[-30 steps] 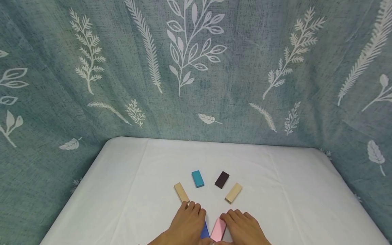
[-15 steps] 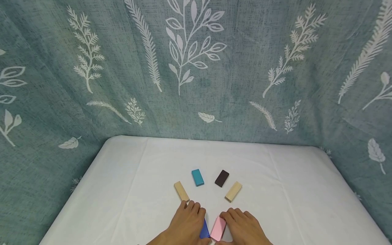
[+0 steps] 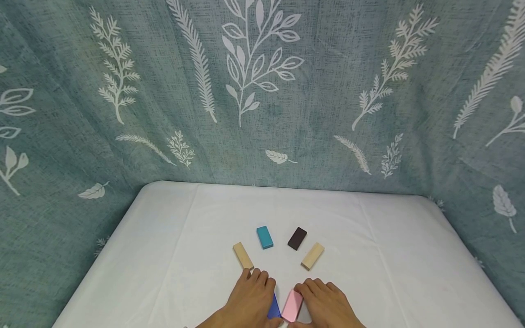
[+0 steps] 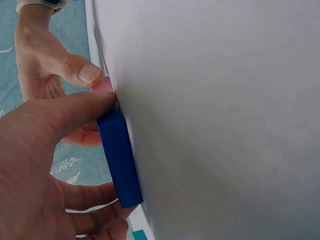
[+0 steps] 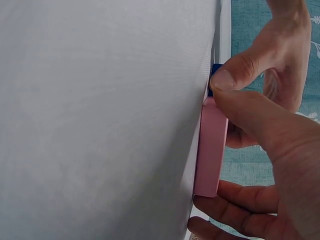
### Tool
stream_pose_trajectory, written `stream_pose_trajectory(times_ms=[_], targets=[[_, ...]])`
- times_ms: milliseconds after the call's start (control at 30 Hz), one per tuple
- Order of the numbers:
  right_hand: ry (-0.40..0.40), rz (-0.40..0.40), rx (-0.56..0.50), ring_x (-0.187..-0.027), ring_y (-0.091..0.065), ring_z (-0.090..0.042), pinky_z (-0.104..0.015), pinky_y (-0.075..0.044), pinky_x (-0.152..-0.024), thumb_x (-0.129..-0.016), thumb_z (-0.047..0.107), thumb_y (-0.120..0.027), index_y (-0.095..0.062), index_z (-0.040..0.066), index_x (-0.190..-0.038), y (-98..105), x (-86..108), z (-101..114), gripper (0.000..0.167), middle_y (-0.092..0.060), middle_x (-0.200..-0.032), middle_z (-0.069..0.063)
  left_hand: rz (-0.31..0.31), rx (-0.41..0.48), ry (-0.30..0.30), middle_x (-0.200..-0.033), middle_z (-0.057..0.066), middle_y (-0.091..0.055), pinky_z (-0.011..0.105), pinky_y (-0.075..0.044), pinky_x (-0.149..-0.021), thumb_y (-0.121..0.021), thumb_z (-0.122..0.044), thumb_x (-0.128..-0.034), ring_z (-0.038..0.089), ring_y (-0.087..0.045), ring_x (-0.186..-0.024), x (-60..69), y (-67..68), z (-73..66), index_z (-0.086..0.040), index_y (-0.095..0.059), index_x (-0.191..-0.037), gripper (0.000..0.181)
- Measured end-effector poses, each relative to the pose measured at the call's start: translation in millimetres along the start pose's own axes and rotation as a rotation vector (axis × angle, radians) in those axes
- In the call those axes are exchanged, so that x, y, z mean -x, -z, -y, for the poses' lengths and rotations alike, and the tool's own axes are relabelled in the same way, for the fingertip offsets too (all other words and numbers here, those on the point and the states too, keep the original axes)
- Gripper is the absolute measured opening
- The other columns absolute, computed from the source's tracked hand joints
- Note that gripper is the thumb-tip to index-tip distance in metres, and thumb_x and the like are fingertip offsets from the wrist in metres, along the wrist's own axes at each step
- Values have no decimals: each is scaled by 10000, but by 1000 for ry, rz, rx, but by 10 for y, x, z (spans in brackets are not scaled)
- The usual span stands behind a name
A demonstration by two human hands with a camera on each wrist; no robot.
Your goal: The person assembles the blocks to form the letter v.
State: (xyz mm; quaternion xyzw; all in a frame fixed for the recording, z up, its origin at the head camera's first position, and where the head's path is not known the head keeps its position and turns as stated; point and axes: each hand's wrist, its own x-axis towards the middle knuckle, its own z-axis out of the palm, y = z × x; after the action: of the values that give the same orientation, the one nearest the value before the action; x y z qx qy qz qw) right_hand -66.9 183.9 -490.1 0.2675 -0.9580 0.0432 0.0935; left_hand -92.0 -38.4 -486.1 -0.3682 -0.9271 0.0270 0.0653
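My left hand (image 3: 250, 298) holds a blue rectangular block (image 4: 120, 157) by its two ends, thumb at the near end and fingertips at the far end. My right hand (image 3: 326, 303) holds a pink block (image 5: 212, 147) the same way. Both blocks lie on the white cloth, close together and slanted, with their near ends almost meeting in the head view. The left hand covers part of the blue block there. Just beyond the left fingertips lies a pale wooden block (image 3: 243, 256). Another wooden block (image 3: 312, 257) lies beyond the right hand.
Farther back on the white-covered table (image 3: 197, 218) lie a teal block (image 3: 265, 238) and a dark brown block (image 3: 297, 239). Together the blocks form a loose arch. A green leaf-patterned curtain (image 3: 320, 136) hangs behind the table's far edge.
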Motion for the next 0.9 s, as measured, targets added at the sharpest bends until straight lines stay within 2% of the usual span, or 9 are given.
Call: stream_pose_trajectory(times_ms=[667,767,900], targets=[[-4,14,3,-874,-566,-106,-314,-478,-697,-757,876,-555,-684,155,-1062,13,-4,3,793,-576,-916,74,-24,-25,-4,-952,33,-602,416,-456,-904,-685,-733,-776,182,-566,-943,10,12,-5,-88,-676,-1076,712],[-10,18,-7,-865,-558,-98,-308,-474,-691,-749,884,-552,-680,153,-1065,19,-6,2,807,-567,-915,81,-11,-12,-2,-960,44,-607,423,-460,-911,-653,-764,-786,187,-573,-956,8,14,-6,-78,-674,-1090,751],[-40,83,-47,-873,-564,-103,-331,-491,-709,-728,918,-517,-678,134,-1114,54,-20,-5,889,-581,-943,74,29,11,5,-1009,58,-614,425,-459,-912,-598,-810,-794,189,-570,-978,7,24,-6,-64,-664,-1150,830]])
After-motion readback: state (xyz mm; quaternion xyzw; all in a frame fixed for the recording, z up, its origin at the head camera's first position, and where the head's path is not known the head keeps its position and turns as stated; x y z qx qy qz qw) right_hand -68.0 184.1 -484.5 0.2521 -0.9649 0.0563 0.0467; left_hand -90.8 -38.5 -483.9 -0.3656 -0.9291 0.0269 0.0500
